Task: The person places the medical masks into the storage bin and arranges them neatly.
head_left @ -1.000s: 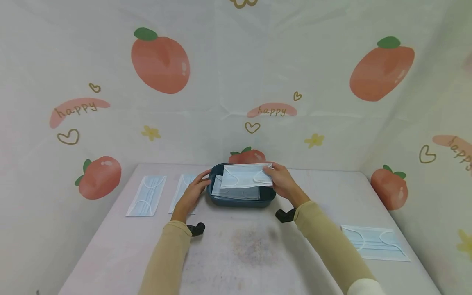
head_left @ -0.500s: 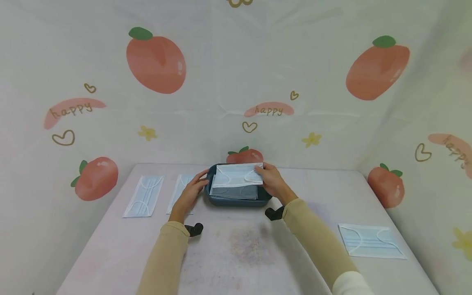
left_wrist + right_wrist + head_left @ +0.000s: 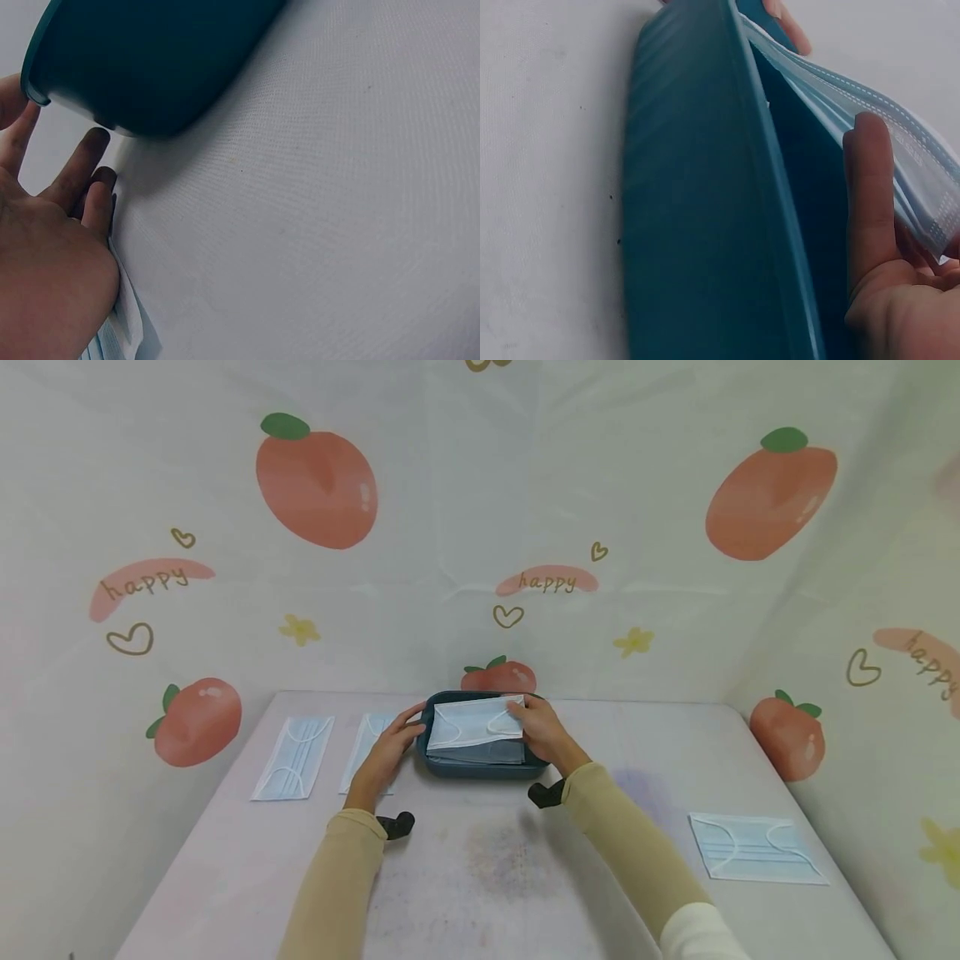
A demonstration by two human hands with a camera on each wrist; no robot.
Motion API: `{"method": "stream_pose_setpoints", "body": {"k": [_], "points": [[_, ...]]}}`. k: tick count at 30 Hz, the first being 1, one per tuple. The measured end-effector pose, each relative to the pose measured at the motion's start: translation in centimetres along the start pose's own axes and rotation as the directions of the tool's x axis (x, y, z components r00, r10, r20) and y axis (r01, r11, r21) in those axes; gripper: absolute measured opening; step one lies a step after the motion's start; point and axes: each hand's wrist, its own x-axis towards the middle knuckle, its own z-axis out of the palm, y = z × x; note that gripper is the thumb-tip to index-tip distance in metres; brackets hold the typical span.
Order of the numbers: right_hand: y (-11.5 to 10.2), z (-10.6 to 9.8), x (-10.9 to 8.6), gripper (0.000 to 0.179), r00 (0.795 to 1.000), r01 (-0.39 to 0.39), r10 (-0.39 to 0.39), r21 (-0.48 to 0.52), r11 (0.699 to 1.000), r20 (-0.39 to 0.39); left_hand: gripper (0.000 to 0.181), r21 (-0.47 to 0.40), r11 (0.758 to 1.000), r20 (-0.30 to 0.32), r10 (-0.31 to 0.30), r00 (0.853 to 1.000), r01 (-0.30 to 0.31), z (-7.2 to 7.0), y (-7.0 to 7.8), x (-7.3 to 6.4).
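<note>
My right hand (image 3: 549, 732) pinches a light-blue face mask (image 3: 476, 722) by its right end, thumb on top. The mask spans a dark teal oblong basin (image 3: 480, 772), over more masks (image 3: 483, 752) lying inside. In the right wrist view, the held mask (image 3: 885, 112) bows above the basin's rim (image 3: 772, 172), with one finger straight beneath it. My left hand (image 3: 387, 758) touches the basin's left end with extended fingers. The left wrist view shows its fingertips by the basin's outer wall (image 3: 150, 67), with part of a mask (image 3: 124, 322) under the hand.
Two masks lie on the table left of the basin: one far left (image 3: 293, 758), one (image 3: 365, 743) partly behind my left hand. Another mask (image 3: 757, 848) lies at the right. A white curtain (image 3: 435, 527) printed with fruit hangs behind the table (image 3: 480, 877).
My right hand has moved left and slightly lower with the mask, which now tilts and sits closer over the masks in the basin. My left hand stays at the basin's left end.
</note>
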Motion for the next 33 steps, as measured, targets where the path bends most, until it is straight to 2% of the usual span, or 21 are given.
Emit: {"method": "stream_pose_setpoints", "body": {"k": [10, 26, 30, 33], "points": [[0.34, 0.47, 0.37, 0.042, 1.000, -0.005, 0.005, -0.007, 1.000, 0.025, 0.053, -0.009, 1.000, -0.010, 0.001, 1.000, -0.001, 0.10, -0.01, 0.18], [0.65, 0.66, 0.63, 0.042, 0.999, -0.039, 0.041, -0.077, 0.996, 0.026, 0.051, -0.006, 1.000, -0.017, 0.012, 1.000, -0.012, 0.04, -0.22, 0.17], [0.44, 0.56, 0.57, 0.043, 0.998, -0.045, 0.049, -0.116, 0.992, 0.035, 0.050, -0.014, 1.000, -0.020, 0.009, 1.000, -0.009, 0.13, -0.18, 0.17], [0.25, 0.56, 0.30, 0.047, 0.998, -0.039, 0.046, -0.186, 0.982, 0.033, 0.050, -0.024, 1.000, -0.016, 0.009, 1.000, -0.009, 0.11, -0.22, 0.19]]}}
